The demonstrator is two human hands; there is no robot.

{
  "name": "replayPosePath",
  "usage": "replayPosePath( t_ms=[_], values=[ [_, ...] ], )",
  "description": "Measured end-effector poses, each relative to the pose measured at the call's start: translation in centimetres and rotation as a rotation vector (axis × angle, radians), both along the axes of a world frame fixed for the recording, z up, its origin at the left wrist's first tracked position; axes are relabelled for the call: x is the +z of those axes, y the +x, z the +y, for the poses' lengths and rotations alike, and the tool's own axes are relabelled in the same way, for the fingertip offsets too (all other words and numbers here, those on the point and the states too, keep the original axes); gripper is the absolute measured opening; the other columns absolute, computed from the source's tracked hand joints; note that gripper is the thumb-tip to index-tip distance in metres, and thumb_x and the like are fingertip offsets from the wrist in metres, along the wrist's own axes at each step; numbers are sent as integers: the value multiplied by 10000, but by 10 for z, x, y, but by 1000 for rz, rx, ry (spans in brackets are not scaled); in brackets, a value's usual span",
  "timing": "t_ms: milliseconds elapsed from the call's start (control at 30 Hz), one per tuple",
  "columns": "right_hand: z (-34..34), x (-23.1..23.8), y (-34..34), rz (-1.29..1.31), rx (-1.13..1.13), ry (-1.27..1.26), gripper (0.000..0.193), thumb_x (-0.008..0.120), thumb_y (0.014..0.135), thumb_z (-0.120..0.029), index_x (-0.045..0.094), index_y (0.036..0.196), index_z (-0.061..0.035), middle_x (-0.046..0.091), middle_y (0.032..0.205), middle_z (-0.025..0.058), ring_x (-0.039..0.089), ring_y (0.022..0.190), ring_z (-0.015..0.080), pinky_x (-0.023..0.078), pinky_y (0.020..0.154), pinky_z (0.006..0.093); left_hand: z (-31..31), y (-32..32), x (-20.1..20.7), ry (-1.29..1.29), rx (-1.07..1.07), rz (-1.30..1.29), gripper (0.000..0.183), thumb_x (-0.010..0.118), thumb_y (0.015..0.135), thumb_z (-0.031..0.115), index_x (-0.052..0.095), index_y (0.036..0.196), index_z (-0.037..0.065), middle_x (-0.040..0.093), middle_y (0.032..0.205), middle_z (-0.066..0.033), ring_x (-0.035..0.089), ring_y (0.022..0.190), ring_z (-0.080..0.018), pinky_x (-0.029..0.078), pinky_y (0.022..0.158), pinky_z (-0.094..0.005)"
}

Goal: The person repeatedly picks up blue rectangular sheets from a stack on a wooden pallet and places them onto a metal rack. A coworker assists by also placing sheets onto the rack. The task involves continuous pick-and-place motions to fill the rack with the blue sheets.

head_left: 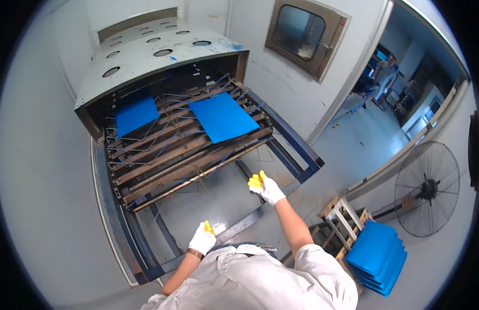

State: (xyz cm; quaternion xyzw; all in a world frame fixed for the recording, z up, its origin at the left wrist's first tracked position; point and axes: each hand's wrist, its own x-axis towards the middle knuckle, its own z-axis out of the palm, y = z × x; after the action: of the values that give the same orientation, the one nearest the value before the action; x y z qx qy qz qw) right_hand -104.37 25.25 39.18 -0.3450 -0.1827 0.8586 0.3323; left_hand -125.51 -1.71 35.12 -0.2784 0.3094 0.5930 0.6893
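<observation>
My left hand, in a white glove with yellow fingertips, is low in front of my body with its fingers curled in; nothing shows in it. My right hand, gloved alike, reaches forward with fingers loosely bent and the thumb apart, holding nothing visible. Beyond both hands is a slatted conveyor rack with thin wire supports. Two blue sheets lie on it: a near right sheet and a left sheet, partly shaded by the hood. Neither hand touches the rack or the sheets.
A white oven-like hood with round holes covers the rack's far end. Dark floor rails flank the rack. At right stand stacked blue sheets and a caged fan. Another person is beyond the doorway.
</observation>
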Motion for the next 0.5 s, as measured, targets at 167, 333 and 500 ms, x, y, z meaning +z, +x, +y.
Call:
replayPosePath(
  t_ms=[167,333,500],
  values=[
    [48,57,-120,3,-236,-58,341,561,788,-384,455,845,-65,527,943,168,523,896,298,441,761,511,-10,-49,-2,58,162,-11,164,595,786,286,544,716,146,459,564,40,436,455,-82,400,398,-207],
    [111,101,-166,419,-165,-67,247,470,855,-180,457,1048,-26,496,1112,152,476,995,323,383,855,519,0,-62,4,12,233,-91,134,573,799,257,564,819,124,529,713,25,493,612,-85,438,477,-201],
    [105,141,-145,-61,195,408,179,509,832,-161,516,921,-5,572,890,103,559,770,214,477,721,333,-2,-62,9,107,178,-30,143,540,818,194,551,914,87,550,835,-23,508,703,-116,459,547,-226]
  ],
)
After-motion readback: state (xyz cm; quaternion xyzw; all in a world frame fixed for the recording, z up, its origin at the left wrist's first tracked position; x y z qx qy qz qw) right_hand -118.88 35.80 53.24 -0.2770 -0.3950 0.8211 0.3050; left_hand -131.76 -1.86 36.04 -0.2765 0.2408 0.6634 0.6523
